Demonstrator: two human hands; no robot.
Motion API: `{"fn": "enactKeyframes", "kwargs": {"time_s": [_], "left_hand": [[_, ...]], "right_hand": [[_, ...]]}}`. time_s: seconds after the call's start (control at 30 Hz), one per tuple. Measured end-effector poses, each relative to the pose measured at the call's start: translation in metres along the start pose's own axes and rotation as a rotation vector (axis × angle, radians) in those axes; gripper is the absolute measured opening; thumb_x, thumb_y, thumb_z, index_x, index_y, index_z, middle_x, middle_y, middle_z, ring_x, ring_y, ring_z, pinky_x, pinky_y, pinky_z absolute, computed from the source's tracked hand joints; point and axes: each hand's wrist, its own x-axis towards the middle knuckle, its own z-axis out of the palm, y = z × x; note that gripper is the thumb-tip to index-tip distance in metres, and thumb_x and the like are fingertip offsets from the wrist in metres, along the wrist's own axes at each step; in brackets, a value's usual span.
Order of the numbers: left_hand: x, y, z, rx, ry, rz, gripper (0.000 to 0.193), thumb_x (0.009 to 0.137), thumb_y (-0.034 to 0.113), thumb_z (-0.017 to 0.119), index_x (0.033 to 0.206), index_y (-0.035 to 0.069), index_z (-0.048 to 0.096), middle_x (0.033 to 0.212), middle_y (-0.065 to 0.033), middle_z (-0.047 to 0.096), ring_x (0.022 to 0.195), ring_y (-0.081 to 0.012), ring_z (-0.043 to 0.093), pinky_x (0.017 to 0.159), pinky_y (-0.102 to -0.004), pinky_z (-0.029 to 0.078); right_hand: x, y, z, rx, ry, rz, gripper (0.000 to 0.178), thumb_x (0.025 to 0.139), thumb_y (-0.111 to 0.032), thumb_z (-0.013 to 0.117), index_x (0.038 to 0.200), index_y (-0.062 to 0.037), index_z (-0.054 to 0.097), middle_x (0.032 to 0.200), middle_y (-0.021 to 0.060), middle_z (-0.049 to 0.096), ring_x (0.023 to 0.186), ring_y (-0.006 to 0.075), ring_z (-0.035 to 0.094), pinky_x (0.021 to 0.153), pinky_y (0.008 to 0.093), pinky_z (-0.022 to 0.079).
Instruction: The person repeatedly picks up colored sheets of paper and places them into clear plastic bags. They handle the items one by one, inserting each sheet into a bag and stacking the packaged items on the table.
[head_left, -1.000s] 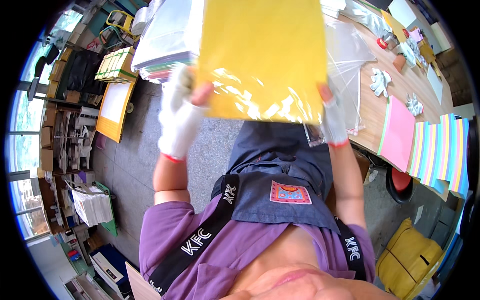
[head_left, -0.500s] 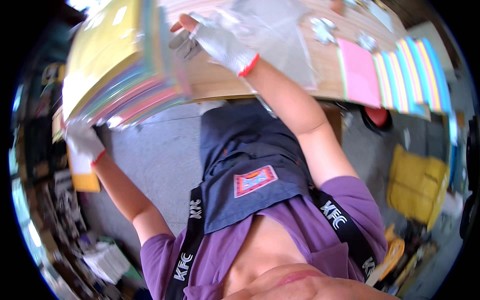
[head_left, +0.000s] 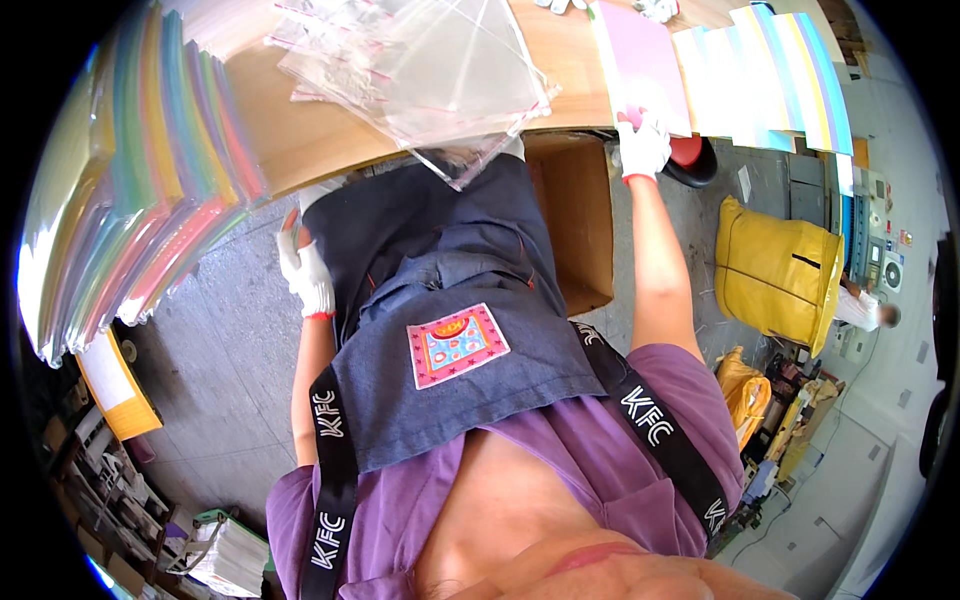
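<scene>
My right hand [head_left: 643,147], in a white knit glove with a red cuff, has its fingers at the near edge of a pink paper stack [head_left: 640,60] on the table and grips that edge. My left hand [head_left: 306,272], gloved the same way with bare fingertips showing, hangs beside my dark apron, below the table's front edge. It is empty, its fingers loosely apart. Clear plastic bags [head_left: 430,80] lie overlapping in the middle of the table, one corner hanging over the front edge.
Tall piles of plastic-wrapped coloured paper [head_left: 150,190] stand at the table's left. Fanned multicoloured paper stacks [head_left: 770,85] lie right of the pink one. Below are an open cardboard box [head_left: 580,220] and a yellow bundle [head_left: 775,265]. Another person [head_left: 860,306] is far right.
My right hand has swung from beside the left piles across to the pink paper stack. My left hand has come off the wrapped pile and dropped beside my apron. The view has shifted right.
</scene>
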Motion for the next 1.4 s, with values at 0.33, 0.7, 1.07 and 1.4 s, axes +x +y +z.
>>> {"fn": "enactKeyframes", "kwargs": {"time_s": [0.33,0.7,1.07,1.4], "left_hand": [[-0.014,0.023,0.027,0.117,-0.247,0.190,0.032,0.097,0.016,0.051,0.126,0.006,0.058,0.122,-0.0068,0.061,0.108,-0.0163,0.056,0.092,-0.0270,0.041],[-0.017,0.011,0.021,0.109,-0.255,0.165,0.031,0.095,0.007,0.050,0.126,0.005,0.058,0.125,-0.0090,0.061,0.120,-0.0191,0.053,0.104,-0.0301,0.036],[-0.015,0.009,0.021,0.105,-0.220,0.228,0.030,0.093,0.008,0.054,0.122,0.004,0.059,0.124,-0.0106,0.061,0.103,-0.0201,0.060,0.080,-0.0267,0.049],[-0.018,0.013,0.020,0.081,-0.264,0.107,0.032,0.094,0.006,0.051,0.125,0.003,0.058,0.126,-0.0103,0.061,0.117,-0.0200,0.055,0.097,-0.0290,0.040]], "right_hand": [[0.038,0.038,0.015,-0.100,-0.247,-0.243,0.045,0.080,-0.045,0.064,0.103,-0.0069,0.063,0.095,0.0169,0.066,0.089,0.0356,0.064,0.078,0.0457,0.050],[0.053,0.048,0.005,-0.071,-0.327,-0.376,0.036,0.084,-0.042,0.063,0.091,-0.0065,0.067,0.089,0.0165,0.067,0.087,0.0342,0.064,0.078,0.0434,0.049],[0.059,0.062,0.017,-0.044,-0.316,-0.414,0.036,0.083,-0.043,0.063,0.084,-0.0073,0.067,0.087,0.0165,0.066,0.086,0.0339,0.063,0.077,0.0441,0.048],[0.063,0.057,0.010,-0.036,-0.305,-0.479,0.038,0.084,-0.040,0.062,0.104,-0.0089,0.067,0.093,0.0177,0.068,0.090,0.0357,0.064,0.080,0.0428,0.049]]}}
